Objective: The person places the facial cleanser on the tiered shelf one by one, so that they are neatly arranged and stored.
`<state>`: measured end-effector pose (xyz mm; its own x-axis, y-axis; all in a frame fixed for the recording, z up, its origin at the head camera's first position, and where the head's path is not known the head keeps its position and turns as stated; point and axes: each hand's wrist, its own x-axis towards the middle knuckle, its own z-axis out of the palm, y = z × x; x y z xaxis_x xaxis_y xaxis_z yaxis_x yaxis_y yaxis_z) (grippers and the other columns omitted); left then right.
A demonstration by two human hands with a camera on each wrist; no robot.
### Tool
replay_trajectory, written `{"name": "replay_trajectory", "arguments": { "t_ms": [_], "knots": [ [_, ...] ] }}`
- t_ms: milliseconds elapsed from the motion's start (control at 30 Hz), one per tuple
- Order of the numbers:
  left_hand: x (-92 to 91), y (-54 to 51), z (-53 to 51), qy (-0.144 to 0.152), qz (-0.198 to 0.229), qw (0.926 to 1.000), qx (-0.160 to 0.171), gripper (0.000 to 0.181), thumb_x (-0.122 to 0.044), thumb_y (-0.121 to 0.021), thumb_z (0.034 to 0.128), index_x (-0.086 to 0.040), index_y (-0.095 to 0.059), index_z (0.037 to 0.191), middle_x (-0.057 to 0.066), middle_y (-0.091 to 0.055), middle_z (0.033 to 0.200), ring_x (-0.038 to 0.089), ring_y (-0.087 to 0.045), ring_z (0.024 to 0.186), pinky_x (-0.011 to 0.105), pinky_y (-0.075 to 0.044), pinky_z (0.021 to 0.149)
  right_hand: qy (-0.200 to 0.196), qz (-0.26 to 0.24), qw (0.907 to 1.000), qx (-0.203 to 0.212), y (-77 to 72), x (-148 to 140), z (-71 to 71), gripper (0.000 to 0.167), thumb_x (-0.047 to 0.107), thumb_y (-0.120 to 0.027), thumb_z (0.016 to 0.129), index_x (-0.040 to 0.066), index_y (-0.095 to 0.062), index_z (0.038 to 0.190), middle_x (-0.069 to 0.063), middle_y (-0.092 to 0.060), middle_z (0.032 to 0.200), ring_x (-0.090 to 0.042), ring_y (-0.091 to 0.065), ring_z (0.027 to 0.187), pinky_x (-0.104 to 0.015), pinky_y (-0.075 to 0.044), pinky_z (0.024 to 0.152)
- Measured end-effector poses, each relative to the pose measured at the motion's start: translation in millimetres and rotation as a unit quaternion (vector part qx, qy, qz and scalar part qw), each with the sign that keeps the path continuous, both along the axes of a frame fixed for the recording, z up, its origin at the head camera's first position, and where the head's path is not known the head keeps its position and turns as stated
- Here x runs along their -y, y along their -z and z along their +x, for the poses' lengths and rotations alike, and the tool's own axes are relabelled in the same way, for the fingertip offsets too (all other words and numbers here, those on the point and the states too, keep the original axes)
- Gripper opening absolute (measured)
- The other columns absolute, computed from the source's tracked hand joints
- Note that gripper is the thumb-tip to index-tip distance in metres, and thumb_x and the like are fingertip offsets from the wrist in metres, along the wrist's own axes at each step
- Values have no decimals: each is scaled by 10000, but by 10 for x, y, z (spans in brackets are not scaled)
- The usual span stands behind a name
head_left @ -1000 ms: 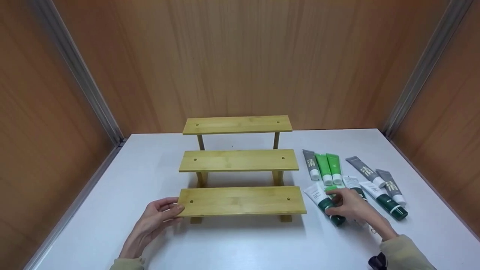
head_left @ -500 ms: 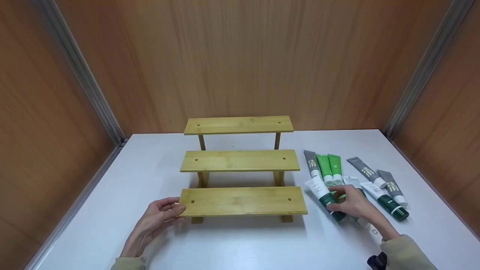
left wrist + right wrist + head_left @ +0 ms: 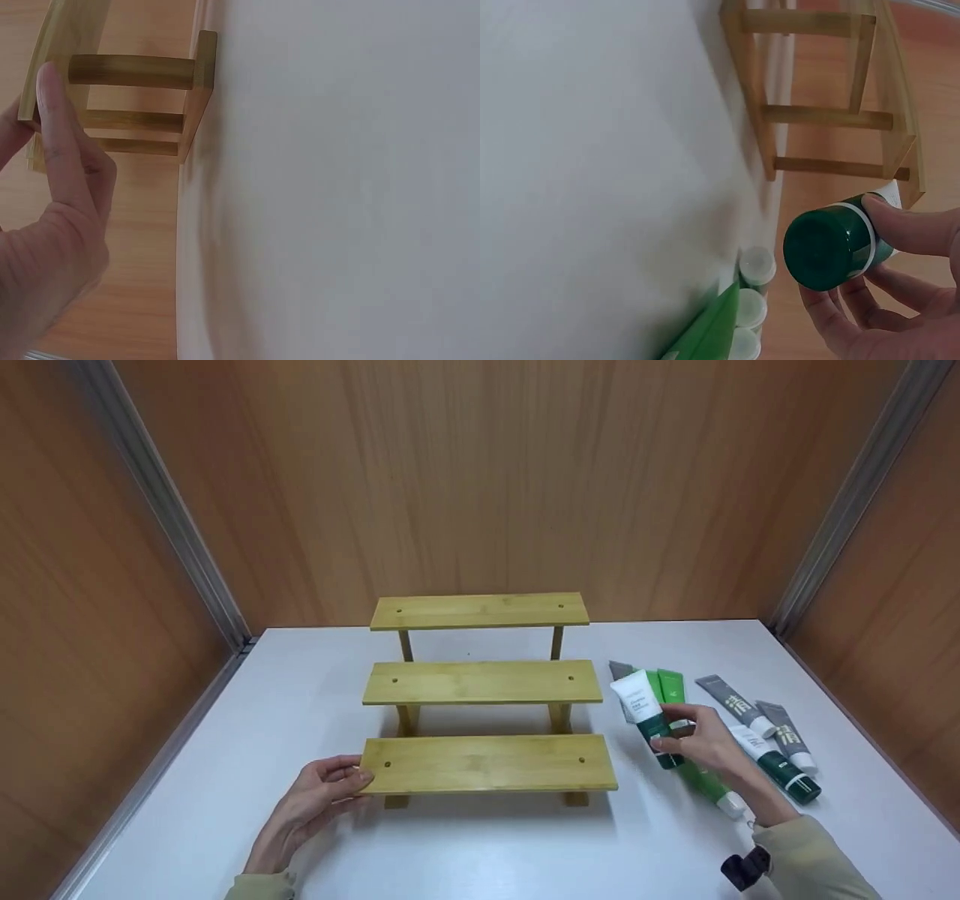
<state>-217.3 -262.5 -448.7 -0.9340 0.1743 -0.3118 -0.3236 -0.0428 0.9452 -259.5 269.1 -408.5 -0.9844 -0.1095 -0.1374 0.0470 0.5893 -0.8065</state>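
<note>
A three-tier wooden shelf [image 3: 487, 765] stands mid-table. My left hand [image 3: 319, 802] pinches the left end of its lowest board, thumb on top and fingers below; the left wrist view shows the fingers [image 3: 64, 150] at the board's edge. My right hand [image 3: 701, 742] grips a white and dark-green tube [image 3: 641, 701] between thumb and fingers, raised above the other tubes, its white end tilted up to the left. In the right wrist view the tube's green cap [image 3: 817, 251] faces the camera. Behind and below it lie green tubes [image 3: 671, 686], partly hidden by the hand and held tube.
To the right lie grey tubes [image 3: 731, 701] and another white and dark-green tube [image 3: 776, 765]. A green tube with a white cap [image 3: 712, 791] lies partly beneath the right hand. Wooden panels [image 3: 480, 487] enclose the white table [image 3: 450, 855] at back and sides.
My right hand has taken hold of the white and dark-green tube and lifted it up off the table, slightly away from me. My left hand stays at the shelf's lowest board.
</note>
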Motion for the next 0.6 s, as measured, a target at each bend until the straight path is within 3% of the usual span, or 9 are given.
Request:
{"name": "replay_trajectory", "arguments": {
  "t_ms": [400, 600],
  "knots": [
    [-15, 20, -18, -10, -21, 10000, -27, 651, -133, -731, 929, 99, -393, 1435, 28, -693, 1030, 133, -721, 917, 267, -632, 826, 79, -1095, 9925, -544, -446, 423, -172, 706, 143, -719, 929, 17, -363, 1526, -243, -428, 1480, -392, -489, 1289, -492, -482, 1117],
    [-5, 12, -15, 8, -83, 10000, -31, 660, -129, -730, 928, 99, -385, 1443, 29, -673, 1031, 131, -715, 909, 282, -634, 834, -119, -1426, 9861, -848, -605, 701, -269, 686, 113, -732, 910, 12, -394, 1499, -235, -433, 1455, -382, -503, 1255, -535, -447, 1134]
  ]
}}
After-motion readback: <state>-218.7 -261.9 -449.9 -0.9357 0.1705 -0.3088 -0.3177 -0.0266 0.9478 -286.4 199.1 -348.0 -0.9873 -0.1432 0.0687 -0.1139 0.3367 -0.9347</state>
